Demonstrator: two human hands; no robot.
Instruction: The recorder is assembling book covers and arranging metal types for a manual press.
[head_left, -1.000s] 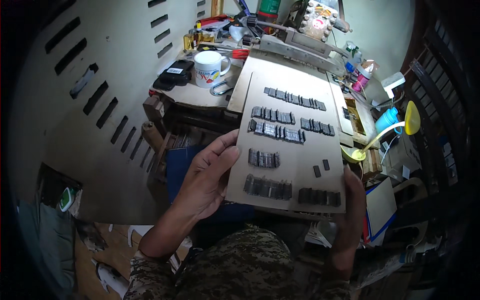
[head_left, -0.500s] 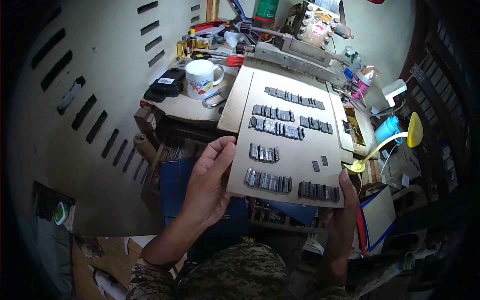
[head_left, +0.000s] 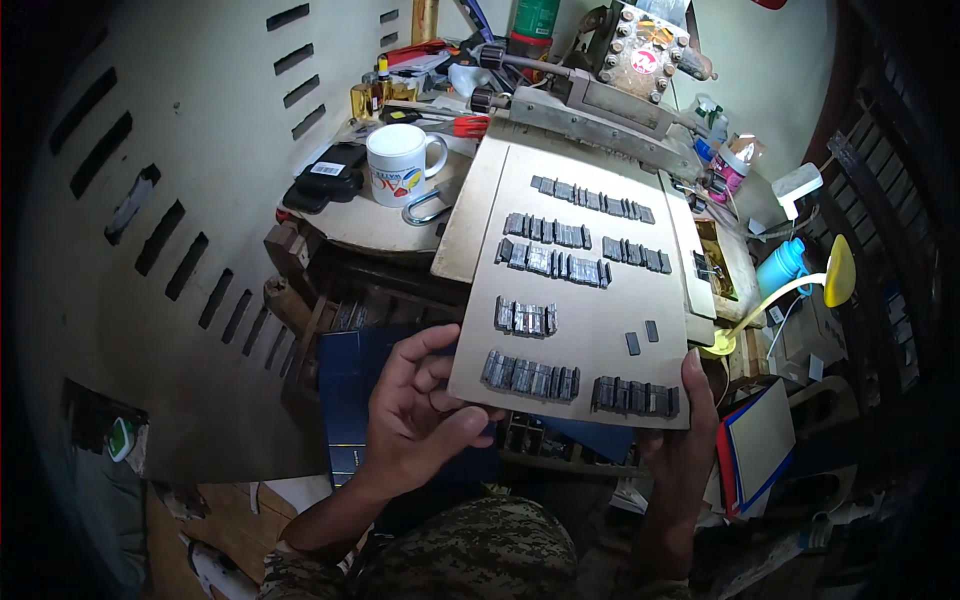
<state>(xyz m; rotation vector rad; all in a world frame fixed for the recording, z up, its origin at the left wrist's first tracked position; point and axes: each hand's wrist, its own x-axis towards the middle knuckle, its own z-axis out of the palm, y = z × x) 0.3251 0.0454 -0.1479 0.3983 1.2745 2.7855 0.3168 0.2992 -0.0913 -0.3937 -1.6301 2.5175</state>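
A flat grey-brown board [head_left: 590, 310] slopes down toward me from the worktop. On it stand short rows of small dark metal slugs [head_left: 530, 376], with more rows [head_left: 555, 262] higher up and two single slugs [head_left: 633, 344] lying apart at the right. My right hand [head_left: 685, 430] grips the near right corner, thumb along the edge and fingers mostly hidden beneath. By the near left corner is my left hand [head_left: 425, 410], open, with its fingers apart and thumb below the edge. Some of its fingertips pass under the corner; whether they bear the board I cannot tell.
Behind the board stands a metal machine [head_left: 640, 60] with a bolted plate. A white mug [head_left: 398, 165], a padlock shackle [head_left: 428, 208] and a black case [head_left: 328, 178] sit at the left. A yellow lamp [head_left: 838, 272] and a blue bottle [head_left: 782, 264] stand at the right.
My left hand has slid down from the board's left edge to its near corner and spread its fingers. The board's near edge has dropped slightly. My right hand keeps its grip.
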